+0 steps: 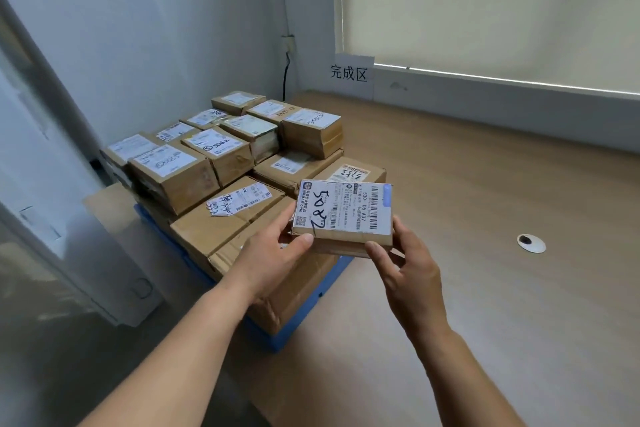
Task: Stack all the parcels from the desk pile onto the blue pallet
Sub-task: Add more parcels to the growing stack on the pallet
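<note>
**Small parcel held in both hands over the loaded pallet**

A person holds one flat cardboard parcel (343, 215) with both hands, in the air above the near right corner of the stack (221, 163). It is tilted slightly, with its white label (341, 206) facing up. The label carries barcodes and a handwritten "5082".

The left hand (273, 260) grips the parcel's left end. Its thumb lies on the near left corner of the label and its fingers (287, 218) curl up along the left edge. The right hand (408, 270) grips the right end, with the thumb pressed against the near side and the other fingers wrapped round the right edge.

The stack covers the blue pallet (273, 340). Larger brown boxes form the bottom layer and smaller labelled boxes sit in rows on top toward the back. Whether the held parcel touches the box below it cannot be told. Blue plastic shows at the pallet's near corner and along its left side. A cardboard sheet (104, 204) sticks out from under it on the left.

The pallet sits on a wood-look surface (485, 184) that has a round grommet (531, 243) well to the right of the hands. A paper sign (349, 74) reading "完成区" is fixed to the wall behind the stack. To its left a black cable (285, 76) hangs down, and a pale blind (485, 10) is above on the right.
</note>
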Demonstrator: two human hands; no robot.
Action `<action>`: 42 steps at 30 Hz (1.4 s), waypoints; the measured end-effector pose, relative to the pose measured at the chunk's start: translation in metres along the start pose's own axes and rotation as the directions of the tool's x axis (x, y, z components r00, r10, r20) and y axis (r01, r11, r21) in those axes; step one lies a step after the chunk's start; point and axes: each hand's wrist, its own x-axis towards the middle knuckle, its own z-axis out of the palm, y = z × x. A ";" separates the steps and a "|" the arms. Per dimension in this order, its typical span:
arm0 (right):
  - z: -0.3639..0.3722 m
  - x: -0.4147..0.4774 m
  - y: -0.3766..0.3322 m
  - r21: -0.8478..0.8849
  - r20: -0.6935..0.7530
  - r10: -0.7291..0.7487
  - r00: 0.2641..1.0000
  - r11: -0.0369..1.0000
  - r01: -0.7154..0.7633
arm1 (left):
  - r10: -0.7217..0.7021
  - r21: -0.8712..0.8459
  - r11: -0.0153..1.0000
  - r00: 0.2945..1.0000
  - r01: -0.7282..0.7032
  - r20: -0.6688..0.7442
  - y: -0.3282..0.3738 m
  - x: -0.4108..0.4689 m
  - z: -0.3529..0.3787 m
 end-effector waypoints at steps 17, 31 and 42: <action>0.103 0.091 -0.026 -0.092 -0.149 0.091 0.985 0.990 -0.106 | 0.125 0.177 0.972 0.978 -0.155 0.169 -0.049 0.151 -0.078; 0.222 0.175 -0.041 -0.156 -0.278 0.186 0.942 0.959 -0.236 | 0.276 0.423 0.794 0.879 -0.437 0.390 -0.093 0.304 -0.152; 0.247 0.193 -0.044 -0.205 -0.324 0.249 0.913 0.923 -0.325 | 0.318 0.492 0.687 0.830 -0.534 0.458 -0.119 0.341 -0.151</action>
